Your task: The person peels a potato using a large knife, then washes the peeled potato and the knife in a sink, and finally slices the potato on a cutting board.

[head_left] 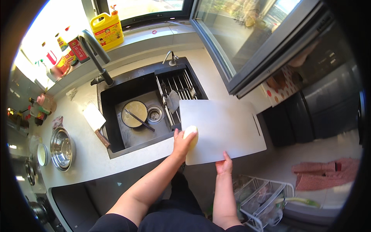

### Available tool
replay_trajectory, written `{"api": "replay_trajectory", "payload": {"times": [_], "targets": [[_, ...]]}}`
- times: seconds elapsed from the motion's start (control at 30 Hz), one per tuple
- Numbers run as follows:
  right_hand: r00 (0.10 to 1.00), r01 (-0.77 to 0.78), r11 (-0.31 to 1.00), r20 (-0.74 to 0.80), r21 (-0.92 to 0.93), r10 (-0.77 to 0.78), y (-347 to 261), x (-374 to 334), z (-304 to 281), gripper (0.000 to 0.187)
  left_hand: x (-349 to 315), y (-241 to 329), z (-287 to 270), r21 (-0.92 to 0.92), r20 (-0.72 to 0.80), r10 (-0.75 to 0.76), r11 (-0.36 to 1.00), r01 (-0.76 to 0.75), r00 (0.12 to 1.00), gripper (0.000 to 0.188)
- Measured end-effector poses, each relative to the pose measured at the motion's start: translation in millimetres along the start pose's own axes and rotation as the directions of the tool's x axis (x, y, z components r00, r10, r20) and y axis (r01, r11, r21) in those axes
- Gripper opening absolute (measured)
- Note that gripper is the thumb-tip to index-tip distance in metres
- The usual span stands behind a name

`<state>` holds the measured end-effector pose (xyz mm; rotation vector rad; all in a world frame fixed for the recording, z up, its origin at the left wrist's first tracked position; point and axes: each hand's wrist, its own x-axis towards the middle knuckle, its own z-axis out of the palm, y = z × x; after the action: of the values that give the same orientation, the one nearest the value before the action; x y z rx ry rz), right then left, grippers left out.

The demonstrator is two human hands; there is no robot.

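A pale grey-white cutting board [224, 123] is held out over the counter's front edge, its far left corner by the sink's drying rack. My right hand [224, 165] grips its near edge, thumb on top and fingers out of sight below. My left hand [182, 144] is closed around a smooth, pale yellow rounded piece of food [192, 136], perhaps a peeled vegetable, at the board's left edge. Whether the left fingers also press on the board cannot be made out. Left of the sink lies a cleaver [96, 120] with a wooden handle.
The black sink [110, 125] holds a bowl [135, 116] of cloudy liquid with a dark-handled utensil. A folding rack [176, 87] spans its right side. Steel bowls [63, 149] stand far left. An open window [239, 42] juts in; a white wire basket cart [262, 197] stands below right.
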<state>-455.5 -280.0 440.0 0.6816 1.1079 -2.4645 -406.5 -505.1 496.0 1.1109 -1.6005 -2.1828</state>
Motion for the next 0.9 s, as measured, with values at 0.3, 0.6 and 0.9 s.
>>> {"api": "replay_trajectory", "payload": {"times": [0.3, 0.6, 0.9], "targets": [[0.996, 0.041, 0.999, 0.077, 0.001, -0.041, 104, -144, 24, 0.046, -107, 11, -111, 0.211, 0.066, 0.263, 0.939, -0.271, 0.962, 0.063], [0.891, -0.225, 0.959, 0.364, -0.171, 0.273, 166, -240, 72, 0.056, -198, 17, -259, 0.178, -0.158, 0.299, 0.946, -0.271, 0.941, 0.057], [0.753, -0.334, 0.860, 0.439, -0.386, 0.490, 216, -287, 96, 0.058, -267, -19, -345, -0.427, -0.375, 0.085, 0.868, -0.253, 0.923, 0.071]]}}
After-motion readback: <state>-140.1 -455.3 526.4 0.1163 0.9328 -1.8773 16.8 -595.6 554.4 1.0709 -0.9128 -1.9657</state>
